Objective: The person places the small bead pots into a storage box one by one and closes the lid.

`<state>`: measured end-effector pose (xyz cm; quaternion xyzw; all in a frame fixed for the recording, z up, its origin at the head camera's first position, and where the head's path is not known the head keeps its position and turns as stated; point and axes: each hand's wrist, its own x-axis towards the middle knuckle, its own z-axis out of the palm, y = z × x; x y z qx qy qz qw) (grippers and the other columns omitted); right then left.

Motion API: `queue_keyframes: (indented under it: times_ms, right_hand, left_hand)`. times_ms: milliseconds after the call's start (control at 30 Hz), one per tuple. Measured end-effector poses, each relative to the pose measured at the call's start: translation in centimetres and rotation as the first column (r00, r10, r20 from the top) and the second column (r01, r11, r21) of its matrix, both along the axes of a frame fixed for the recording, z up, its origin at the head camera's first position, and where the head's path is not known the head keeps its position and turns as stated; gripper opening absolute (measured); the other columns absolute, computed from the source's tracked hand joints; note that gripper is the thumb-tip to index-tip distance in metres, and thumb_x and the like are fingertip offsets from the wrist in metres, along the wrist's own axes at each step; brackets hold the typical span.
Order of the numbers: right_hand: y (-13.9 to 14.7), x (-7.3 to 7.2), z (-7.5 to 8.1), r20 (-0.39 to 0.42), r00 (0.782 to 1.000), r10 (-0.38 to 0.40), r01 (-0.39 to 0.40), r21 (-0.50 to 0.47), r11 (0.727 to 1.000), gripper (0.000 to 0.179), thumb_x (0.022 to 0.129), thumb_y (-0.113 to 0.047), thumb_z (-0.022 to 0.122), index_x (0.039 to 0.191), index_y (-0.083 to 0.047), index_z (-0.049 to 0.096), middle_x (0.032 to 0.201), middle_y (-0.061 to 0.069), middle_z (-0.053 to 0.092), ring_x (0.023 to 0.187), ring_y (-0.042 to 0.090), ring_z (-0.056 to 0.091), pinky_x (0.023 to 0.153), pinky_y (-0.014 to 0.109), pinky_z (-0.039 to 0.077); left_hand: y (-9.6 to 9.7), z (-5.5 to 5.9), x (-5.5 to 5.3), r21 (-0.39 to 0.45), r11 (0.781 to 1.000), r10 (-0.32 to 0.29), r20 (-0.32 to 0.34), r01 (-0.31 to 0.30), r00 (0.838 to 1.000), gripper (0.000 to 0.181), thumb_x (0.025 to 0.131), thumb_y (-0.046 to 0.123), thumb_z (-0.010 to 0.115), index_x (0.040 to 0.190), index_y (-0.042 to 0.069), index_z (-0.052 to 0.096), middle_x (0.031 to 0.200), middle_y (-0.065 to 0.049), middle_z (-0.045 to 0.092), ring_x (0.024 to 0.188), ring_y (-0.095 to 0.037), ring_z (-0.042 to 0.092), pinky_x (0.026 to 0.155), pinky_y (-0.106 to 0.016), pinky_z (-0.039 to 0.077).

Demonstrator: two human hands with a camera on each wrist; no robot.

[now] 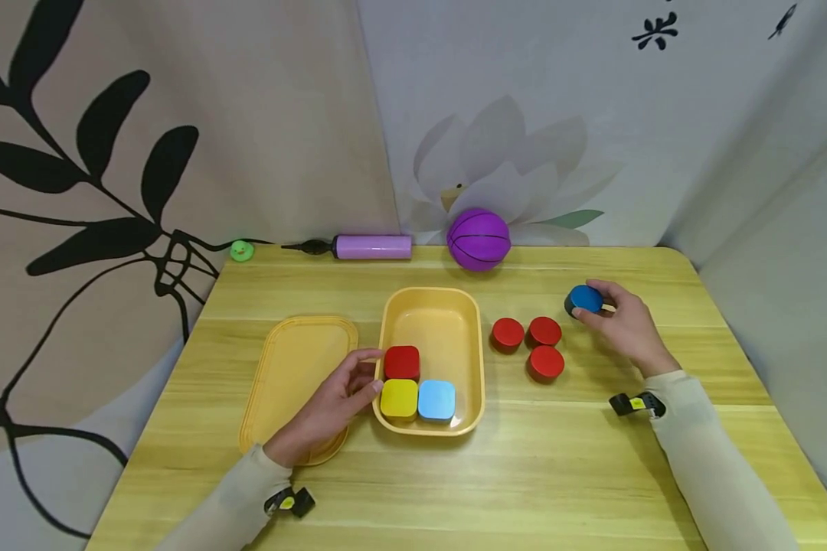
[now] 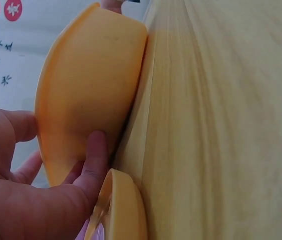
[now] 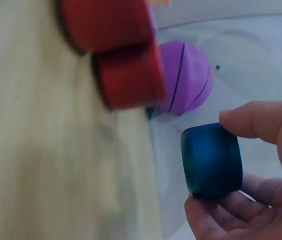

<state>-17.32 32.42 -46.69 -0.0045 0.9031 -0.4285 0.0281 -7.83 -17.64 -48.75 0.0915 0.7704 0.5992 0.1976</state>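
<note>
My right hand pinches a dark blue round block between thumb and fingers, raised over the table's right side; the right wrist view shows the same blue block. Three red round blocks stand to its left. With fingers fairly straight, my left hand touches the left wall of a yellow-orange plastic box. In the left wrist view its fingertips rest against the box's outer wall and rim. Inside the box sit a red square block, a yellow one and a light blue one.
A yellow-orange lid lies left of the box, partly under my left hand. Along the back edge are a purple ball, a lilac hand pump and a small green duck-like toy. Patterned cloth hangs behind the wooden table.
</note>
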Motion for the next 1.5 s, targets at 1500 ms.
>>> queue_keyframes:
  times_ms: [1500]
  right_hand:
    - [-17.3,2.5,2.5,-0.124,0.76,0.637,-0.621,0.149,0.77,0.06,0.092,-0.029,0.081,0.144,-0.008,0.061,0.131,0.001,0.068,0.113,0.016,0.066,0.1,0.042,0.057]
  left_hand:
    - [0.1,0.1,0.0,0.001,1.0,0.025,0.028,-0.025,0.999,0.05,0.109,0.031,0.062,0.155,0.029,0.043,0.149,-0.015,0.054,0.129,-0.031,0.059,0.097,-0.028,0.055]
